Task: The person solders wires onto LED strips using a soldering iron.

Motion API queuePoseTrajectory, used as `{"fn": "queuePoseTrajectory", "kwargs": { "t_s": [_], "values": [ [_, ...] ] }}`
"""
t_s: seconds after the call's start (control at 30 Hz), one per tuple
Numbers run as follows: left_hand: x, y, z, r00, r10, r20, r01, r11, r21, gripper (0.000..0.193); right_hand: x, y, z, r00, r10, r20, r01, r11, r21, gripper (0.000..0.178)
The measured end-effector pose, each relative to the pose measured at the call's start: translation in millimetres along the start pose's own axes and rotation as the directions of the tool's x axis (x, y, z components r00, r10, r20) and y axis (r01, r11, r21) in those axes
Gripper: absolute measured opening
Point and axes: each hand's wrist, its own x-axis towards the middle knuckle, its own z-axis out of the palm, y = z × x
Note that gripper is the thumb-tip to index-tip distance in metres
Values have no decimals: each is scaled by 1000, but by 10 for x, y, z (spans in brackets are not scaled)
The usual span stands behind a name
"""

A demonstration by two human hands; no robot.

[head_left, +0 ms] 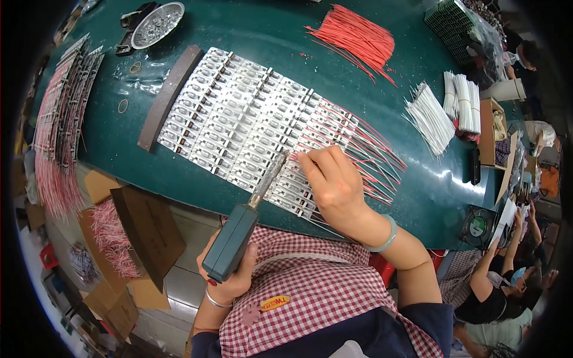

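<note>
My left hand (245, 268) is wrapped round the green body of a soldering gun (231, 241). The gun's long metal barrel reaches over a panel of small white circuit boards (239, 119), and its tip sits close to my right fingertips. My right hand (337, 185) is closed in a pinch on a thin wire at the boards; a bit of red shows at the fingertips, the rest is hidden by the hand. Red and white wires (382, 158) fan out to the right from the panel's right-hand rows. A dark bar (170, 98) lies along the panel's left edge.
A bundle of red wires (355, 39) lies at the far side, white wires (430, 119) at the right. Wired boards (65, 113) are stacked left, near a metal dish (157, 25). A carton of wires (149, 238) stands below the table edge; a fan (477, 225) is at right.
</note>
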Motion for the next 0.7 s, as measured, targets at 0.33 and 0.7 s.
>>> {"fn": "queuePoseTrajectory", "kwargs": {
  "t_s": [0.33,0.7],
  "values": [
    [-39,-4,-28,1000,2,4,-2,1000,4,26,-57,-86,-4,999,-9,-40,11,998,57,33],
    [-21,16,-25,999,-9,53,7,999,52,25,-67,-101,19,999,-10,-31,10,1000,27,30]
  ]
}}
